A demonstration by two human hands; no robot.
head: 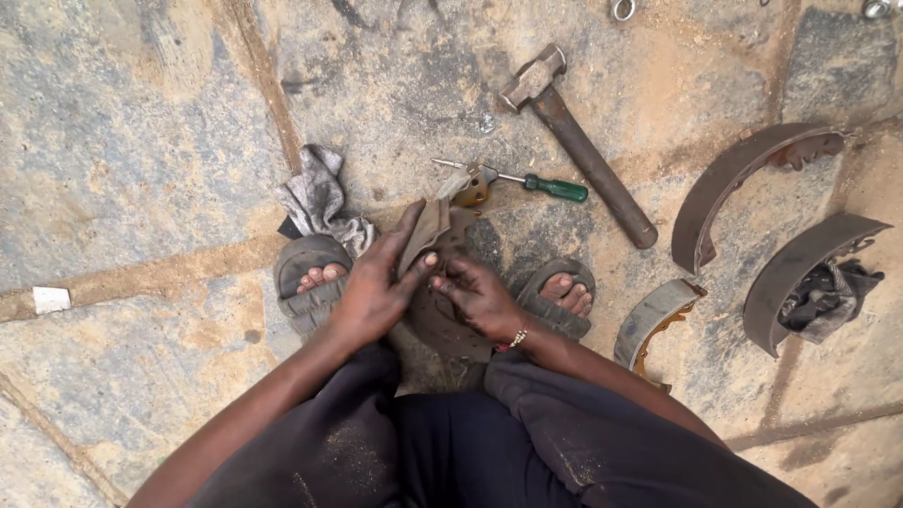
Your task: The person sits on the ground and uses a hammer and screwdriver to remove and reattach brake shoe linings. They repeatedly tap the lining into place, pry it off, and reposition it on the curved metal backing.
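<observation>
Hands meet low between the sandalled feet, over a dark curved brake shoe (442, 325) stood on the stone floor (141, 141); this shoe is taken as the landmark for what follows.

Left hand (372, 292): closed in a pinch, thumb against fingers, on a worn brownish strip of lining or abrasive sheet (425, 235) which rises from the shoe's upper edge; which of the two it is cannot be told. Right hand (480, 296): fingers curled down onto the shoe's face, gripping or pressing it; whether anything small is held under the fingertips cannot be seen.

Around the shoe: grey rag (320, 198) up and to the left; green-handled screwdriver (536, 182) just above, its shaft beside a small brass-coloured fitting (473, 188); heavy hammer (578, 141) further up and right, head away from the shoe; three more brake shoes to the right, the nearest (654, 315) pale-lined and just beyond the right foot, the other two (743, 183) (800, 268) well apart, the last with a dark rag tucked in its curve.

Judgement on technique: the shoe is best kept braced between the feet so it cannot rock; the strip should be held taut and flat by the pinch, close to the contact line; the pressing fingers kept clear of the rusty web edge; grit wiped off with the rag.
</observation>
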